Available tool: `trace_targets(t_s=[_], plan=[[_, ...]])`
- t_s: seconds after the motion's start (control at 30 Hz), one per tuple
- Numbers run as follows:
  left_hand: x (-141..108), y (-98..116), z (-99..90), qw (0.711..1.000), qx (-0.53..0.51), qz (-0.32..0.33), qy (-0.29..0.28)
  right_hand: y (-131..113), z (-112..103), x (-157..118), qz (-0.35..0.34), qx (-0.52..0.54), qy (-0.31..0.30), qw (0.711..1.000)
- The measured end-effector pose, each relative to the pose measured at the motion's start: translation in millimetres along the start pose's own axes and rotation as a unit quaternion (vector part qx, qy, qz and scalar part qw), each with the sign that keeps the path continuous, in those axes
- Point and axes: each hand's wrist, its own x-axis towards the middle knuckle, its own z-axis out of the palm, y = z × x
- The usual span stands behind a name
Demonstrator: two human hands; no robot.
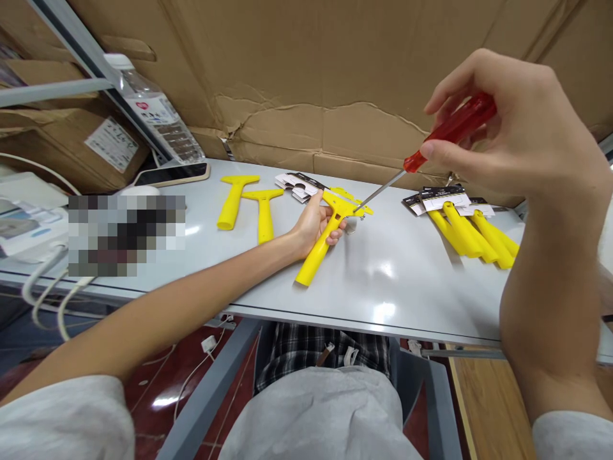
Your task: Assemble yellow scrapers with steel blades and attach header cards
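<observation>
My left hand [316, 227] is closed around a yellow plastic scraper [320, 252], its hollow handle slanting down toward the table's front edge. In my right hand [507, 121] is a screwdriver [454, 131] with a red see-through handle. Its metal shaft slopes down to the left, and the tip meets the scraper's head near its right end. Small metal bits show just below the tip, too small to name. Another yellow part lies partly hidden behind the scraper's head. Two more yellow scrapers [231, 203] rest on the table left of my left hand.
Black-and-white cards [297, 185] lie behind my left hand. To the right are several yellow scrapers [472, 236] with cards attached. A phone [173, 174], a plastic bottle [160, 115] and white cables [48, 281] are at the left. Cardboard [335, 76] walls off the table's back.
</observation>
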Motion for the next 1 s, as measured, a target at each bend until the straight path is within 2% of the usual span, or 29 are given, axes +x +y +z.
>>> trace_targets(t_s=[0.13, 0.33, 0.63, 0.8, 1.0], plan=[[0.8, 0.0, -0.4, 1.0, 0.006, -0.004, -0.001, -3.5, -1.4, -3.1, -0.006, 0.01, -0.018, 1.0], [1.9, -0.5, 0.2, 1.0, 0.019, 0.005, 0.005, -3.6, -2.4, -2.8, -0.02, -0.018, 0.001, 1.0], [2.1, -0.8, -2.1, 1.0, 0.011, 0.008, -0.002, -8.8, -5.3, -0.7, -0.011, -0.086, -0.021, 0.996], [1.1, -0.8, -0.8, 1.0, 0.009, 0.011, -0.004, -6.5, -4.4, -2.7, 0.001, -0.027, -0.026, 0.999], [1.8, -0.5, -0.8, 1.0, 0.012, 0.011, 0.004, -4.2, -2.6, -4.3, -0.02, 0.023, -0.02, 0.999]])
